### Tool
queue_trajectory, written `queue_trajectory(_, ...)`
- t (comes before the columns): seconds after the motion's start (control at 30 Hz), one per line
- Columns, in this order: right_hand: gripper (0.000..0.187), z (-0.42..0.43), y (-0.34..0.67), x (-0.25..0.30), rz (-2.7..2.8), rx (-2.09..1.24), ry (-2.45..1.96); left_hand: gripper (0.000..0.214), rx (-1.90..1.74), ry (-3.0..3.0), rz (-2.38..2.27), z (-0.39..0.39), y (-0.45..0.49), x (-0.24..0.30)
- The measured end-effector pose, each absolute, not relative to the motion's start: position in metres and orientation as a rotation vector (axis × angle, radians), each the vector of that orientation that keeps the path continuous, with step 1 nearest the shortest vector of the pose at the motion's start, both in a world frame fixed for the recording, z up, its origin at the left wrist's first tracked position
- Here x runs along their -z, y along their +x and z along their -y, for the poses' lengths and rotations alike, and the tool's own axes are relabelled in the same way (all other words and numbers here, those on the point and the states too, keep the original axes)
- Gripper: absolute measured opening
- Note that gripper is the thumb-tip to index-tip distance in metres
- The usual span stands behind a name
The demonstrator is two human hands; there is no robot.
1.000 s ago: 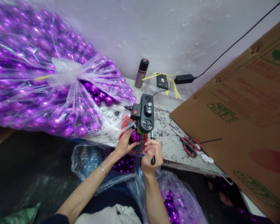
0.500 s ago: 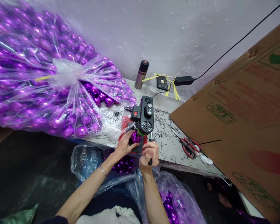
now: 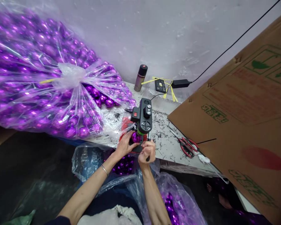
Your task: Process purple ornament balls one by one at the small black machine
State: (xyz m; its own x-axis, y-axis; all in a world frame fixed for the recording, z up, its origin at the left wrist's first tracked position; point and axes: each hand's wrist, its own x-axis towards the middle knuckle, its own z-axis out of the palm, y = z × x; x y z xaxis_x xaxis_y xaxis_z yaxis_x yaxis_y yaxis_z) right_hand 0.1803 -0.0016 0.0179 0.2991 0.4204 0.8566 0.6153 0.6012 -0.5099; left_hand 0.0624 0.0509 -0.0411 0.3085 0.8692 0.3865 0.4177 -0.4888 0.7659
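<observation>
Under the head of a small black bench press machine (image 3: 145, 115) sits a shiny purple bauble (image 3: 136, 137). My left hand (image 3: 124, 144) grips the bauble from the left, thumb in front and fingers behind. My right hand (image 3: 147, 152) is wrapped round the machine's lever handle (image 3: 147, 158), whose dark end shows below the fist. A red switch (image 3: 135, 114) sits on the machine's left side. The bauble's top is hidden under the machine head.
A huge clear bag of purple baubles (image 3: 71, 93) lies left. Scissors (image 3: 188, 147) rest right, beside a large cardboard box (image 3: 234, 125). Behind stand a spray can (image 3: 140, 78) and a black power adapter (image 3: 180, 83). Black scraps litter the table (image 3: 161, 150). Opened bags (image 3: 86, 159) hang below.
The camera view has shifted slightly. My right hand and the lever sit a little closer to the machine's base; my left hand still grips the bauble.
</observation>
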Motion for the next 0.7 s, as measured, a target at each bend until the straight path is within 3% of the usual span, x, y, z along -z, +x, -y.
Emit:
queue_trajectory(0.13,0.037,0.004,0.180,-0.024,1.306,0.157,-0.991,0.064,-1.116,2.039,-1.124,-0.054,0.063,0.040)
queue_trajectory(0.4,0.031,0.018,0.187,-0.095,1.327,-0.072,-1.136,0.065,-1.104,2.134,-1.064,-0.024,0.045,0.042)
queue_trajectory(0.53,0.031,0.019,0.188,-0.085,1.380,-0.024,-1.098,0.085,-1.095,2.260,-1.091,-0.001,0.015,0.030)
queue_trajectory(0.7,0.034,0.020,0.182,-0.068,1.329,0.000,-1.113,0.041,-1.174,2.233,-1.551,-0.086,-0.015,-0.024)
